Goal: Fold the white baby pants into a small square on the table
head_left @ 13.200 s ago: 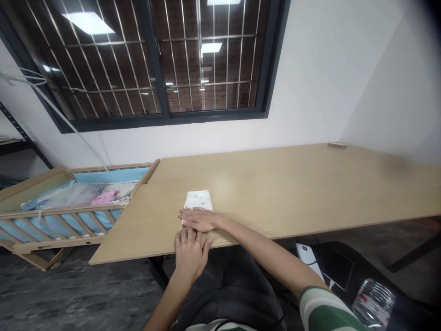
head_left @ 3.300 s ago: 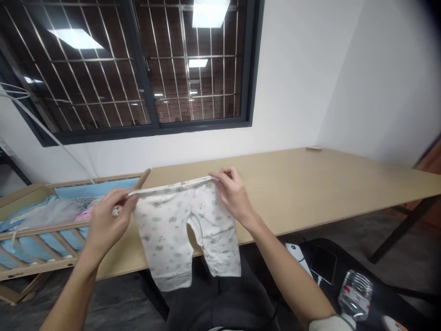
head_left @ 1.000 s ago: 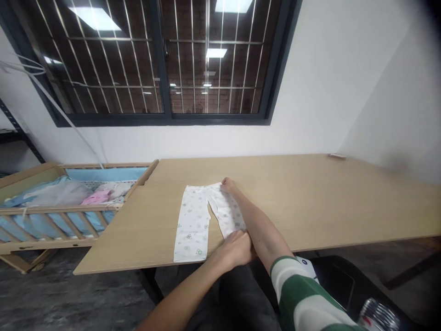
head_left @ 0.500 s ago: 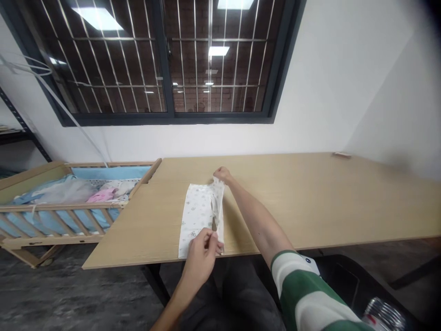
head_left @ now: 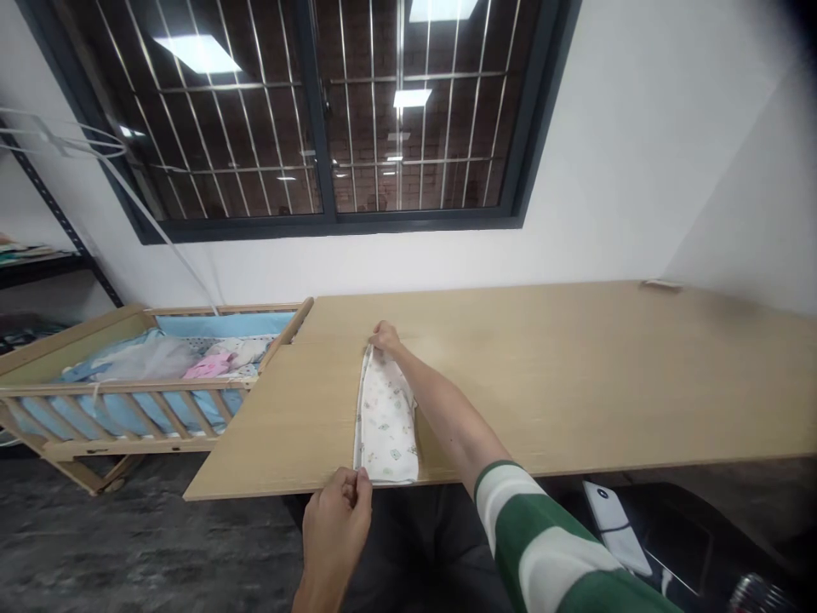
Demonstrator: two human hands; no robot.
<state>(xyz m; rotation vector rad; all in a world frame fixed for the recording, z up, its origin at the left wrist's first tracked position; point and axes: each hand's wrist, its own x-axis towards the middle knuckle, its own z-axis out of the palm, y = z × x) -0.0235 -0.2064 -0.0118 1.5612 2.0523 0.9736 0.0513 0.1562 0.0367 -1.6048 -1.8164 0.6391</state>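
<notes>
A white cloth [head_left: 388, 417] with a small scattered print lies folded into a narrow strip at the front of the wooden table [head_left: 542, 366]. My right hand [head_left: 385, 337] reaches across and pinches its far left corner. At the near left corner, by the table's front edge, my left hand [head_left: 338, 515] has thumb and forefinger closed on the cloth. The layers show along the left side, where the fold's edges lie nearly together. Part of the cloth's right side is hidden behind my right forearm.
Left of the table stands a wooden crib [head_left: 128, 417] with blue padding, holding a pink cloth [head_left: 210, 366] and other bedding. A barred window [head_left: 325, 128] is in the wall behind. At lower right a white device [head_left: 616, 524] rests on a black surface. A shelf [head_left: 44, 268] stands far left.
The cloth's right part has been folded over to the left, making it narrower. Both hands have moved left with its edge. The view has shifted slightly.
</notes>
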